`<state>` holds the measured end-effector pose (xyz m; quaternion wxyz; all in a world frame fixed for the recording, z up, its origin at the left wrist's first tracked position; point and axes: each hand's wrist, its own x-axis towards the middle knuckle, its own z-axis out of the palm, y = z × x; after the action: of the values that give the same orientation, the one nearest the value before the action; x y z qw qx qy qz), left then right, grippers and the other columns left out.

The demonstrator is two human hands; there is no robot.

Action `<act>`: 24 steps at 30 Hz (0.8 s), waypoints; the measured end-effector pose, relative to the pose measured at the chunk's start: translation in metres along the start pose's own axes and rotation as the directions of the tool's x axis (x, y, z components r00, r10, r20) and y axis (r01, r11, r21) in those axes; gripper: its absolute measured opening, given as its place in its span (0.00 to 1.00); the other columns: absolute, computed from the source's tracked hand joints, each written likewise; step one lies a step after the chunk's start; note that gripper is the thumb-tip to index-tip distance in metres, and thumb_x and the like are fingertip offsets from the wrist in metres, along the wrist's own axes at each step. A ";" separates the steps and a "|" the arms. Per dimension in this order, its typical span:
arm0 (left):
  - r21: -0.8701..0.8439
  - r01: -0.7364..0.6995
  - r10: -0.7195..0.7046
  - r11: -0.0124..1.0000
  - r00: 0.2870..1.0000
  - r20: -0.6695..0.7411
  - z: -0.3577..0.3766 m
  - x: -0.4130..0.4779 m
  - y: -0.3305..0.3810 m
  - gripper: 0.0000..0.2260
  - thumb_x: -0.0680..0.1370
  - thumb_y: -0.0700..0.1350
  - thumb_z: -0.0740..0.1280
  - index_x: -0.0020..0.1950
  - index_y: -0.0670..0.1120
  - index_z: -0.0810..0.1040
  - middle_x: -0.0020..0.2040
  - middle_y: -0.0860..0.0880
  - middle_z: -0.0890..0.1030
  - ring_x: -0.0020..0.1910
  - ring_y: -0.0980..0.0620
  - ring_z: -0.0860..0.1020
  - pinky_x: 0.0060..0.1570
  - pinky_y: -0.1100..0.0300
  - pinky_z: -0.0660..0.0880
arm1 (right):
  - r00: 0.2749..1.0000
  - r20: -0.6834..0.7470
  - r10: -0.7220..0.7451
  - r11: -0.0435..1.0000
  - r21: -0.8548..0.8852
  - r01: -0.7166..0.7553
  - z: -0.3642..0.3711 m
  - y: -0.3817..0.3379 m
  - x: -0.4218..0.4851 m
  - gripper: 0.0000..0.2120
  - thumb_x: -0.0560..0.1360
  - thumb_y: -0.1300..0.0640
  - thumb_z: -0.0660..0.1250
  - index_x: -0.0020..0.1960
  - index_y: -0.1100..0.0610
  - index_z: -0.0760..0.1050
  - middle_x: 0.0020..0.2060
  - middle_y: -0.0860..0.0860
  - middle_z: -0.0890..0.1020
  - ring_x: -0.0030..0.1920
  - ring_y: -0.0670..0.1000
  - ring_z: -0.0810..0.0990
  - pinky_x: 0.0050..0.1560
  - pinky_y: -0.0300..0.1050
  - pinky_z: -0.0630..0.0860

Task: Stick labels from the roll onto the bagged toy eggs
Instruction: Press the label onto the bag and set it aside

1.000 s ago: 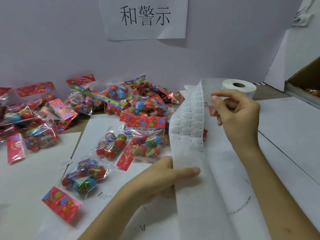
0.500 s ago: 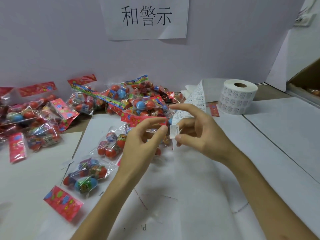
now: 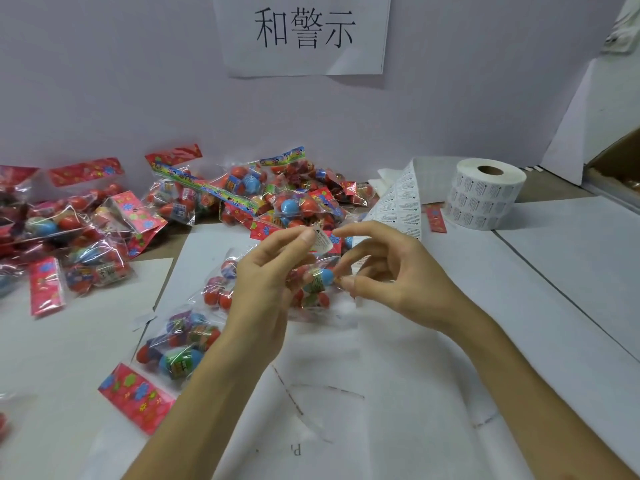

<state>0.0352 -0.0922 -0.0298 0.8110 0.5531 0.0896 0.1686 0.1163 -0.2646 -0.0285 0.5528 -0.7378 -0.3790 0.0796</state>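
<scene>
My left hand (image 3: 266, 282) pinches one small white label (image 3: 322, 241) between thumb and forefinger, above a clear bag of toy eggs (image 3: 313, 289) lying on the table. My right hand (image 3: 391, 275) hovers just right of the label with loosely curled fingers and holds nothing I can see. The label roll (image 3: 485, 195) stands at the back right. Its printed strip (image 3: 398, 206) curves down towards my hands. Two more bagged eggs lie near: one behind my left hand (image 3: 216, 289) and one at the front left (image 3: 180, 348).
A heap of bagged eggs (image 3: 277, 199) lies against the back wall, with more bags at the far left (image 3: 69, 237). White paper sheets (image 3: 571, 271) cover the table. A cardboard box (image 3: 620, 164) sits at the right edge. A printed sign (image 3: 301, 32) hangs on the wall.
My right hand peeled a label from the strip and brought it to centre. The label has passed from right fingers to left, and the right hand has opened.
</scene>
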 end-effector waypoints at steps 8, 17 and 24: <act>0.073 0.083 -0.087 0.994 0.995 0.054 0.007 -0.001 0.001 0.17 0.69 0.59 0.71 0.53 0.54 0.88 0.53 0.51 0.87 0.54 0.51 0.85 0.56 0.52 0.78 | 0.952 -0.300 -0.054 0.965 0.228 0.127 0.018 -0.001 0.004 0.02 0.75 0.59 0.71 0.44 0.53 0.82 0.34 0.54 0.83 0.30 0.51 0.81 0.35 0.42 0.79; 0.484 -0.200 0.292 0.852 0.949 -0.122 0.009 -0.001 -0.014 0.04 0.82 0.51 0.68 0.50 0.59 0.81 0.48 0.57 0.84 0.47 0.55 0.83 0.39 0.68 0.77 | 0.944 -0.194 -0.266 0.927 -0.321 0.195 0.023 0.005 -0.001 0.06 0.76 0.59 0.69 0.42 0.53 0.75 0.34 0.44 0.79 0.31 0.50 0.79 0.35 0.48 0.76; 0.633 -0.424 0.378 0.647 0.900 0.217 -0.001 0.001 -0.017 0.02 0.77 0.45 0.75 0.45 0.52 0.86 0.44 0.57 0.84 0.47 0.53 0.82 0.44 0.55 0.79 | 0.942 -0.146 -0.301 0.878 -0.428 0.215 0.014 0.003 -0.002 0.04 0.74 0.57 0.69 0.41 0.52 0.75 0.35 0.44 0.78 0.33 0.48 0.78 0.35 0.50 0.76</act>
<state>0.0391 -0.0964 -0.0460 0.5038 0.8164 -0.0072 0.2823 0.1083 -0.2555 -0.0372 0.4298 -0.7831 -0.4227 -0.1529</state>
